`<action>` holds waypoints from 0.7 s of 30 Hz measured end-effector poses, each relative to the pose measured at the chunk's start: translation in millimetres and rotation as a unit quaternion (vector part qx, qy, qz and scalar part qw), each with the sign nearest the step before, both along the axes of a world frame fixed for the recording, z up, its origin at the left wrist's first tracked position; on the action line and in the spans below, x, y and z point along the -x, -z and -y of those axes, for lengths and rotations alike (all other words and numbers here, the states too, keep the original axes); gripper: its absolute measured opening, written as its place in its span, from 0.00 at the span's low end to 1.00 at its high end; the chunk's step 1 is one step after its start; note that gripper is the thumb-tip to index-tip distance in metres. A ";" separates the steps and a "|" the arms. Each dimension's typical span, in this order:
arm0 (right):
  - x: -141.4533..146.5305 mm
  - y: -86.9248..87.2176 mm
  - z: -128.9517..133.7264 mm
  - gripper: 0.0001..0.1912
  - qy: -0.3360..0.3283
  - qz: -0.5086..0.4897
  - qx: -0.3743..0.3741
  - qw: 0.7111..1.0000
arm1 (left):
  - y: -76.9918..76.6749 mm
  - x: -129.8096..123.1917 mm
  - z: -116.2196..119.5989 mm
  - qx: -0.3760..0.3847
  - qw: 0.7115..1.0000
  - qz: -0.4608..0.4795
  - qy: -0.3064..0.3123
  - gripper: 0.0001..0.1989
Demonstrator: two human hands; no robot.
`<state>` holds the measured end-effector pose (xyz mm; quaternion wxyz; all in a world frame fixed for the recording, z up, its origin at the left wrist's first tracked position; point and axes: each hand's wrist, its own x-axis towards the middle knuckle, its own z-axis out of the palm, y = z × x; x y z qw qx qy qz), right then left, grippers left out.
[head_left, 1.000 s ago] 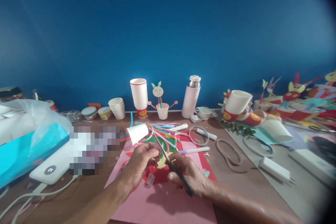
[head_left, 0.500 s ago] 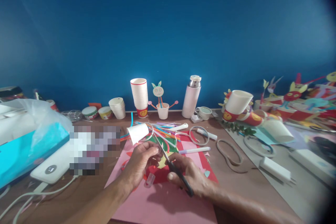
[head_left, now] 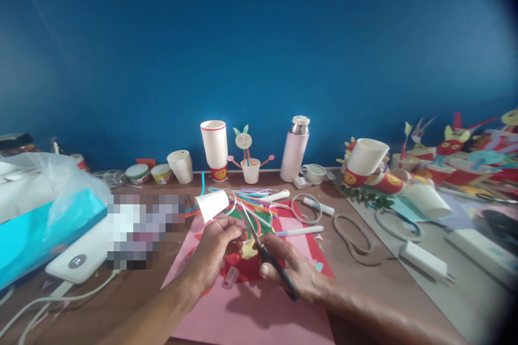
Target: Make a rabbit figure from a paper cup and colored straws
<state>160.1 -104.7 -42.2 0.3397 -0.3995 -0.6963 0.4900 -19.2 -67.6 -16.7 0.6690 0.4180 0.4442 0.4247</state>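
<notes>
My left hand [head_left: 220, 245] is closed in a pinch on a small pink scrap of paper [head_left: 240, 223], mostly covered by the fingers. In my right hand [head_left: 293, 267] are scissors [head_left: 265, 253] with black handles and metal blades. The blades point up and to the left, close by the left fingertips, and look a little apart. Below both hands lies a pink paper sheet [head_left: 259, 318], with red paper [head_left: 251, 272] and cut scraps on it. A small clear plastic piece [head_left: 230, 278] rests near my left wrist. Just beyond my left hand, a white paper cup [head_left: 212, 205] lies tipped over.
Coloured straws [head_left: 259, 199], a marker [head_left: 301, 231] and a tape ring [head_left: 306, 209] lie beyond the hands. Along the wall stand stacked cups [head_left: 214, 145], a cup figure with ears [head_left: 243, 140] and a white flask [head_left: 294, 153]. A power bank [head_left: 76, 259] lies left; paper-cup crafts [head_left: 451, 148] crowd the right.
The scissor blades have parted slightly near the left fingertips, and the pink scrap shows more. Both hands have otherwise barely moved.
</notes>
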 end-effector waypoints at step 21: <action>4.4 -2.6 1.2 0.24 -0.007 -0.024 0.027 0.999 | 1.8 -3.6 3.1 0.005 1.000 -0.014 -0.002 0.03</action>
